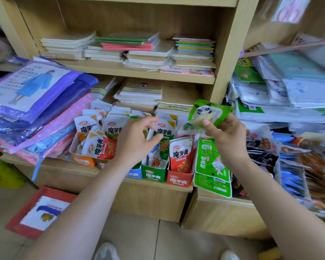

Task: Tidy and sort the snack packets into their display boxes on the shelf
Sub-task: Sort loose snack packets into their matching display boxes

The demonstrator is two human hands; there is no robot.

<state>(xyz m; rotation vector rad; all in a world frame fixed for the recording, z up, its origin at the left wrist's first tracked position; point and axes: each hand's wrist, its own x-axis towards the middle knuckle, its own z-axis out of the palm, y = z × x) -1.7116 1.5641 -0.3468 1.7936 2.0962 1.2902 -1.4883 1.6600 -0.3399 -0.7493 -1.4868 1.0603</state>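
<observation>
My right hand (227, 139) pinches a green panda packet (207, 114) and holds it up above the display boxes. Just left of it, my left hand (137, 139) hovers over the boxes with loosely spread fingers, holding nothing. On the low shelf stand an orange box (83, 160), a green box (153, 174) and a red box (179, 180), all stuffed with white snack packets (182, 154). More white packets (99, 145) lie loose and tilted over the orange box. Flat green packets (211, 166) hang over the shelf edge right of the red box.
Raincoat packs (32, 94) pile up at the left. Notebook stacks (139, 49) fill the upper shelves. Dark and blue snack bags (289, 166) crowd the right side. A red-framed pack (39, 211) lies on the floor at lower left.
</observation>
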